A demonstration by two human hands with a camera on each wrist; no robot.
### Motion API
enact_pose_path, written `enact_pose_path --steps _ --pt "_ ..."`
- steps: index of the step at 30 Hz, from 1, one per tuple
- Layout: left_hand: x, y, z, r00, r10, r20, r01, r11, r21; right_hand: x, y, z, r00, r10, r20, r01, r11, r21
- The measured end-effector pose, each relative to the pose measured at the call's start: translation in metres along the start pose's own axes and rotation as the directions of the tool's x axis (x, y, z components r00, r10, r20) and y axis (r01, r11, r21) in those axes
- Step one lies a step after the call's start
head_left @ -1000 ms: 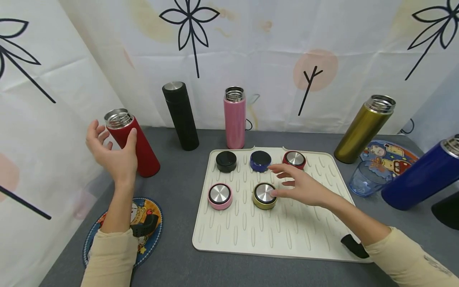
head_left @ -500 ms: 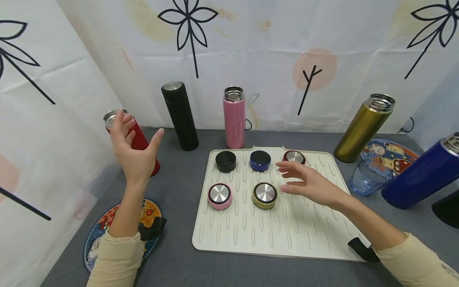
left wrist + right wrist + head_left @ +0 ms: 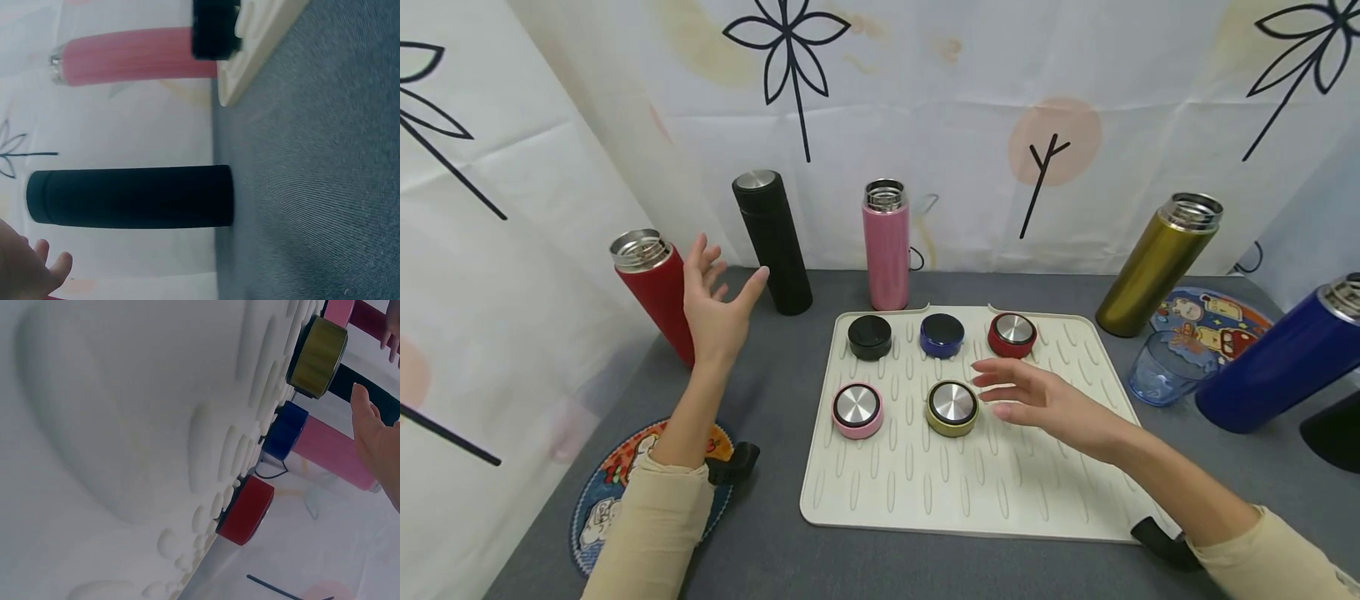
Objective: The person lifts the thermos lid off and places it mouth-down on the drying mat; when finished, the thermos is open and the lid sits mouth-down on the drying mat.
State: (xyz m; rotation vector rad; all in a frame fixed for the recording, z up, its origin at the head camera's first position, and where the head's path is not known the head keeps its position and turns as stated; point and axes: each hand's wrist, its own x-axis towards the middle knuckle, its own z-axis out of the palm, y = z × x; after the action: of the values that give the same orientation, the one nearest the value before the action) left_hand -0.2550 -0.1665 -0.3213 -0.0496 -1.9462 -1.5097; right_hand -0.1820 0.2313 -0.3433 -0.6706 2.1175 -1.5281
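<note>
My left hand (image 3: 718, 321), fingers spread and holding nothing, is raised between the red thermos bottle (image 3: 658, 292) and the black thermos bottle (image 3: 775, 246). The red one has no lid; a silver-topped cap sits on the black one. My right hand (image 3: 1037, 404) hovers over the cream mat (image 3: 925, 492) with relaxed fingers, just right of the gold lid (image 3: 952, 407). Other lids on the mat are the black lid (image 3: 870, 336), blue lid (image 3: 942, 334), red lid (image 3: 1012, 334) and pink lid (image 3: 857, 410). The pink bottle (image 3: 887, 250) stands lidless behind the mat.
At the right stand a gold bottle (image 3: 1157, 267) and a blue bottle (image 3: 1285, 358), both lidless, with a clear glass (image 3: 1165, 375) between them. Patterned round mats lie at the right (image 3: 1195, 312) and under my left forearm (image 3: 598, 492). A printed curtain (image 3: 970, 150) hangs behind.
My left hand has moved right, from beside the red bottle toward the black one. My right hand has drawn away from the gold lid, which it touched a second ago.
</note>
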Motion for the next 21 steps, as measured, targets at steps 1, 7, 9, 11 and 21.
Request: enact_pose_path --steps 1,7,9,11,21 --pt "0.002 -0.002 0.002 1.0 -0.02 0.012 0.02 1.0 -0.006 -0.001 0.0 0.001 1.0 0.008 0.008 -0.008 1.0 0.009" --pt "0.02 -0.017 0.012 0.984 -0.155 0.09 0.153 0.988 0.027 -0.006 -0.002 0.005 0.998 0.048 0.038 -0.05 0.998 0.04" --pt "0.027 -0.022 0.015 0.975 -0.195 0.109 0.19 0.98 0.061 -0.007 -0.003 0.006 0.997 0.058 0.05 -0.06 0.997 0.051" --pt "0.035 -0.026 0.018 0.966 -0.23 0.121 0.219 0.971 0.099 -0.008 -0.004 0.007 0.996 0.061 0.067 -0.065 0.996 0.057" --pt "0.066 -0.032 0.04 0.968 -0.228 0.106 0.211 0.966 0.152 -0.013 -0.008 0.007 0.994 0.05 0.094 -0.055 0.997 0.054"
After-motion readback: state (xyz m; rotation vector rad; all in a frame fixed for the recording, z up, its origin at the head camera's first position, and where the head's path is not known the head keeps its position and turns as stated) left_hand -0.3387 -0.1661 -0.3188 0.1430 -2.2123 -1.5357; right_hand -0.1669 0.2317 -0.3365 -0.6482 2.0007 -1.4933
